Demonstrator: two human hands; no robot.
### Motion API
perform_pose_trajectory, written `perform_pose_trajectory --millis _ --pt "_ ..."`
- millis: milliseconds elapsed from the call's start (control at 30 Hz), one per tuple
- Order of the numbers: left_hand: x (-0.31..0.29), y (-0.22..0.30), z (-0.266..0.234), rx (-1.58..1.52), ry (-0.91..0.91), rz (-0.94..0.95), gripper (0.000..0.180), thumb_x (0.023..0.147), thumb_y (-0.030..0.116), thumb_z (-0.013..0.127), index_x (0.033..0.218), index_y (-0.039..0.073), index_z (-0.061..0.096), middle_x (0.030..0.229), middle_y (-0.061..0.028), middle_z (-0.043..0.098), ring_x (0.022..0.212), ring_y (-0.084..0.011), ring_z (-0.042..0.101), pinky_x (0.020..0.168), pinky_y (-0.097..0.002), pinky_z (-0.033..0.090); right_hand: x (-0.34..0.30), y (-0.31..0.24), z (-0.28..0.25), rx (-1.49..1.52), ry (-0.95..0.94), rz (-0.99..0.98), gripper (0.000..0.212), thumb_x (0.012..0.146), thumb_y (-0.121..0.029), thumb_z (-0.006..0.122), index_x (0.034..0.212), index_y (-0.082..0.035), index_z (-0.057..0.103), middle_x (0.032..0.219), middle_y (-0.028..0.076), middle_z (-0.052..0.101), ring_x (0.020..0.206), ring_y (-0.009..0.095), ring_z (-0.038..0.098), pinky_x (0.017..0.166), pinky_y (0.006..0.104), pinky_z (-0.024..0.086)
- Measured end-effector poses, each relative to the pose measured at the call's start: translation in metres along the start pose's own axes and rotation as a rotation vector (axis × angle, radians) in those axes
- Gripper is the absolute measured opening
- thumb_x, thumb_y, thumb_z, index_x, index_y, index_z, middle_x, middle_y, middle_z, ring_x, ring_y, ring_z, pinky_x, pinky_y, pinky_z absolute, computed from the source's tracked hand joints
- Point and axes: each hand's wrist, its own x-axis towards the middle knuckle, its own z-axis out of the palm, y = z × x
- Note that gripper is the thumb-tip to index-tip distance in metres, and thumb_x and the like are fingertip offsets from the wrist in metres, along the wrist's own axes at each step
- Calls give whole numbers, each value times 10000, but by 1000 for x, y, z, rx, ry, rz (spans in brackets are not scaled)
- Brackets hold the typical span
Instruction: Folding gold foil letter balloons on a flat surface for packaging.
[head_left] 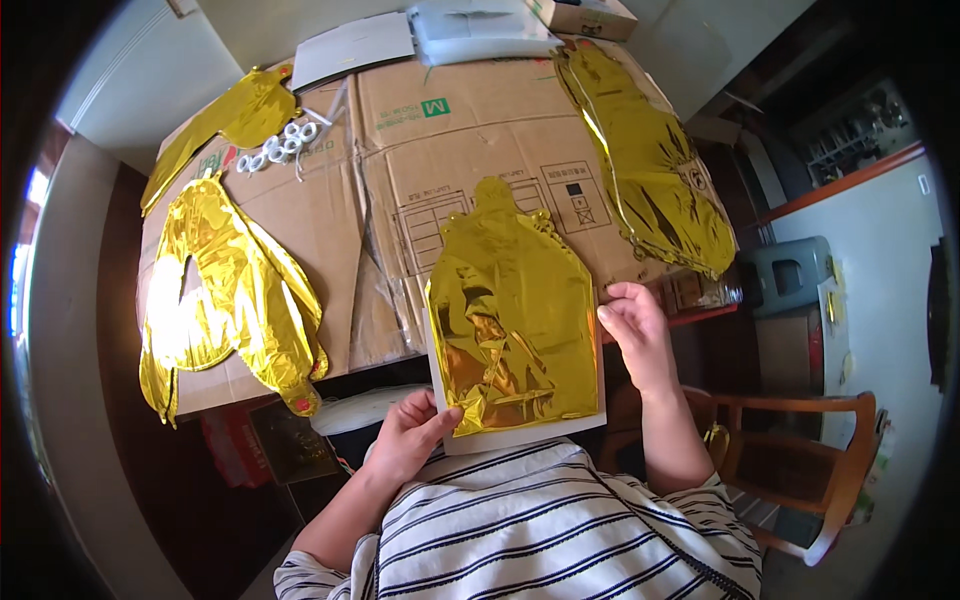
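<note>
Bench [325, 225] fills most of the rm, topped w/ flattened cardboard; wooden chair [850, 460] lower R, grey-blue stool [795, 270] nr its R side. Three gold foil shapes lie on it: R foil [650, 150], L foil [240, 280] lit v. bright, upper-L foil [255, 112]. White board [350, 50] & clear plastic pack [485, 35] at far edge; white rings [275, 148] in a cluster upper L.

Held foil pc [535, 300] is at bench's near edge, front & centre, backed by white sheet [530, 437]. L hand [405, 435]: fingers pinch its lower-L corner, thumb on top. R hand [642, 335] raised at its R edge, thumb & index close tog.; can't tell if gripping.

Cardboard print: green square w/ white letter, black-lined boxes.
</note>
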Motion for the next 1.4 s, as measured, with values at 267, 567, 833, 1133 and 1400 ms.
perform_pose_trajectory --millis 267,567,833,1133,1400 --pt "-8 18 -6 40 -227 -73 366 985 98 672 1318 -8 562 1194 -60 682 1067 -127 630 960 -292 495 -7 5 10 309 -167 136 258 970 -38 657 1210 48 611 1000 52 703 901 78 635 850 231 501" --pt "14 33 -12 -28 61 222 233 994 96 668 1189 -27 640 1106 -67 729 984 -114 677 900 -278 535 -17 13 31 356 -249 153 213 980 -54 658 1168 45 640 1060 72 716 940 93 654 888 247 519" --pt "-1 43 -19 -12 132 302 158 995 75 669 1120 -21 652 1056 -51 725 930 -77 648 863 -242 515 -24 -3 54 375 -219 84 263 985 -49 658 1219 26 564 976 64 712 888 85 642 840 233 507" --pt "-1 48 -29 26 158 324 64 979 71 680 1013 28 648 999 -44 727 884 -78 652 814 -244 514 -25 6 59 197 -210 -246 222 988 -16 655 1188 -12 559 940 25 691 840 52 608 767 189 486" --pt "-3 53 -26 30 166 383 136 967 66 711 1075 -1 663 977 -30 724 847 -42 641 787 -209 517 -18 -5 47 178 -362 -149 261 979 -51 685 1235 -2 684 996 10 721 877 42 622 796 195 505"
